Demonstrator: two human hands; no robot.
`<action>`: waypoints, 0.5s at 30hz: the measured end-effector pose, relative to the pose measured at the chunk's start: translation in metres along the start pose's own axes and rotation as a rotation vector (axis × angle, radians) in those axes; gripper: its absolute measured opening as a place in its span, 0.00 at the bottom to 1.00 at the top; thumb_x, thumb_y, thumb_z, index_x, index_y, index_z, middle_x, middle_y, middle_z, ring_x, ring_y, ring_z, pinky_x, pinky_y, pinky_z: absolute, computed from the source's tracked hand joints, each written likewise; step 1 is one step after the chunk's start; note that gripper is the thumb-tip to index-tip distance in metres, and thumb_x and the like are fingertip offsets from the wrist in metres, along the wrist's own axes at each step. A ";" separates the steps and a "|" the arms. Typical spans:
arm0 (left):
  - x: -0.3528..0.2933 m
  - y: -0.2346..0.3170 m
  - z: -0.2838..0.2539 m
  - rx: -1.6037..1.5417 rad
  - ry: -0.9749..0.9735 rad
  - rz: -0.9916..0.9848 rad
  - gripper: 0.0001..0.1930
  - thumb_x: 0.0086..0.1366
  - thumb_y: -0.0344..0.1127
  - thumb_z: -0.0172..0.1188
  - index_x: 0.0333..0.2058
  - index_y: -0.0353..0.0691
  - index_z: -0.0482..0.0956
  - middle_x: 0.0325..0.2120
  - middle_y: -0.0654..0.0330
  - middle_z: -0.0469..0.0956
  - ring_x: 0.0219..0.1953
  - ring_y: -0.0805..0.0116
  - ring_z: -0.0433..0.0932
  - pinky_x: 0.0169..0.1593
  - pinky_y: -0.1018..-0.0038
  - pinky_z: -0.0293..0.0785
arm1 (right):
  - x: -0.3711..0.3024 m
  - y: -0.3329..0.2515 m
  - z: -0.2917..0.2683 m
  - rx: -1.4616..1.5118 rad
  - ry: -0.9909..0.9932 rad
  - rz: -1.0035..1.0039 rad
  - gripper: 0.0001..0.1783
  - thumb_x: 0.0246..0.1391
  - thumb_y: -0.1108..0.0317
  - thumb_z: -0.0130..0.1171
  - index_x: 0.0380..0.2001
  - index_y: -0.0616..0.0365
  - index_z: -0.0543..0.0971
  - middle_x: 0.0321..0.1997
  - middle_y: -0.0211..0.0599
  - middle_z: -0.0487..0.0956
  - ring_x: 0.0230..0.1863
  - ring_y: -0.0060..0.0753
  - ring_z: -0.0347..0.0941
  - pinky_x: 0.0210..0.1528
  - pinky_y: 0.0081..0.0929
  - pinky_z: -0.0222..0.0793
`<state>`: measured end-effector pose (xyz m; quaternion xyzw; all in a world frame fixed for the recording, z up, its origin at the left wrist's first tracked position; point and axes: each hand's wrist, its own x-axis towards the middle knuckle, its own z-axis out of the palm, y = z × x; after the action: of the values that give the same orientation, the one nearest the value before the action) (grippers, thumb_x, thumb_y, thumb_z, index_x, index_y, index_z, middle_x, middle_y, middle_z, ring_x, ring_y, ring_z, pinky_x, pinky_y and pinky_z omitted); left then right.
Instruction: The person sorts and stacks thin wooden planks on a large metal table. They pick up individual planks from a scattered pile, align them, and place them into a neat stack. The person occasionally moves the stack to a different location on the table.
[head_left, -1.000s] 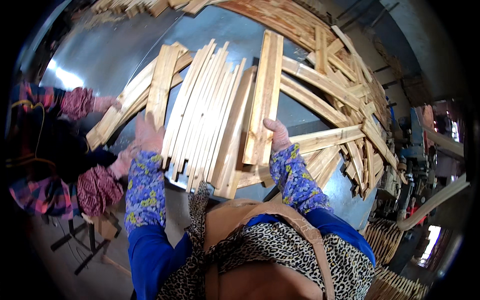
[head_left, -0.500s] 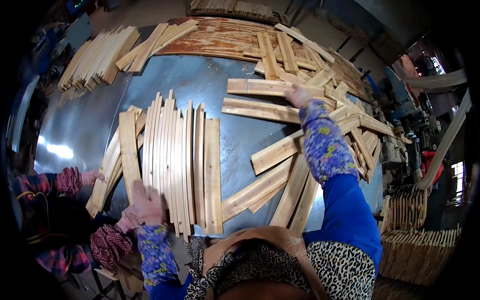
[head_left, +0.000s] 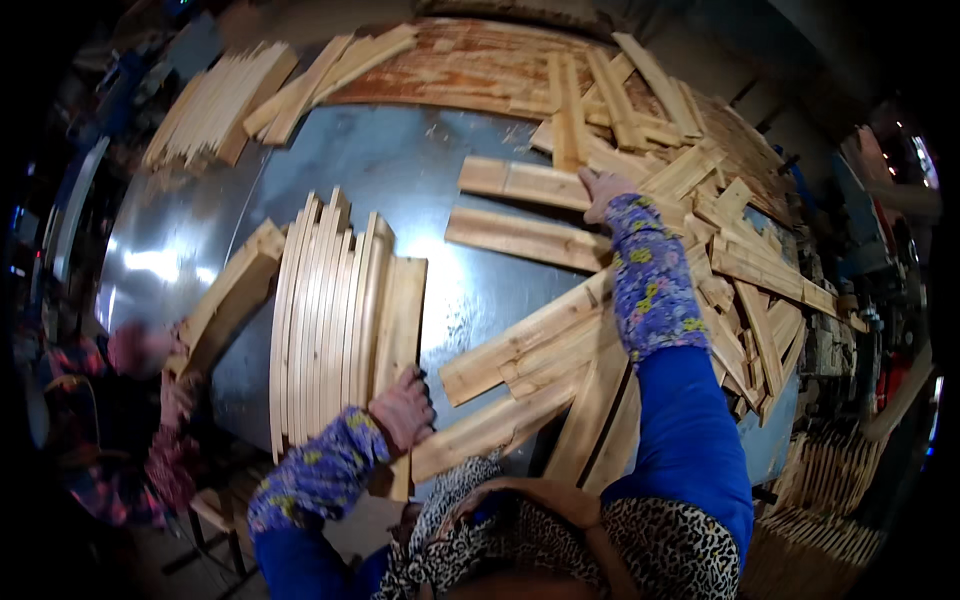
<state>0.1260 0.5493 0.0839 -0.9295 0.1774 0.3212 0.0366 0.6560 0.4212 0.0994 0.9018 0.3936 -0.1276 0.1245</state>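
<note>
A row of wooden boards (head_left: 318,340) stands on edge, packed side by side, in front of me. My left hand (head_left: 403,408) is at the near end of the flat-faced wooden board (head_left: 405,310) on the row's right side, fingers bent over its edge. With my arm stretched forward, my right hand (head_left: 604,190) grips another wooden board (head_left: 520,182) at the edge of a loose pile; its fingers are partly hidden. A similar board (head_left: 520,238) lies just nearer to me.
Loose boards (head_left: 690,190) lie crisscrossed on the right of the metal table (head_left: 350,150). At the left, a co-worker's hands (head_left: 150,350) hold boards (head_left: 225,295). Another stack (head_left: 215,105) sits far left, beside a worn wooden panel (head_left: 450,65) along the back.
My left hand has moved right, from the row's left side to the board at its right. The co-worker has gathered the left boards together. My right hand stays near the same board; the view has shifted.
</note>
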 end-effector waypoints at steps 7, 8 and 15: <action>-0.050 -0.011 -0.004 0.134 -0.189 -0.257 0.15 0.73 0.55 0.55 0.34 0.63 0.89 0.38 0.72 0.82 0.53 0.65 0.74 0.77 0.46 0.51 | -0.083 -0.054 -0.025 0.190 -0.050 -0.266 0.23 0.63 0.56 0.59 0.56 0.55 0.87 0.53 0.57 0.88 0.57 0.55 0.85 0.62 0.45 0.80; -0.059 -0.025 0.036 0.021 0.069 -0.197 0.15 0.70 0.55 0.59 0.36 0.55 0.89 0.39 0.67 0.82 0.56 0.62 0.73 0.74 0.45 0.55 | -0.103 -0.068 -0.012 0.129 -0.058 -0.297 0.21 0.64 0.58 0.59 0.52 0.57 0.89 0.51 0.57 0.88 0.55 0.56 0.86 0.60 0.45 0.82; -0.037 0.000 0.093 -0.756 1.117 -0.445 0.27 0.71 0.53 0.65 0.56 0.35 0.83 0.54 0.44 0.81 0.59 0.44 0.78 0.69 0.50 0.70 | -0.242 -0.309 0.067 0.959 -0.451 -0.090 0.27 0.73 0.51 0.58 0.60 0.64 0.80 0.44 0.45 0.86 0.45 0.43 0.85 0.52 0.40 0.82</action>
<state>0.0443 0.5772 0.0332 -0.9184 -0.1480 -0.1789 -0.3204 0.2589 0.4391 0.0782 0.7898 0.2928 -0.4894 -0.2258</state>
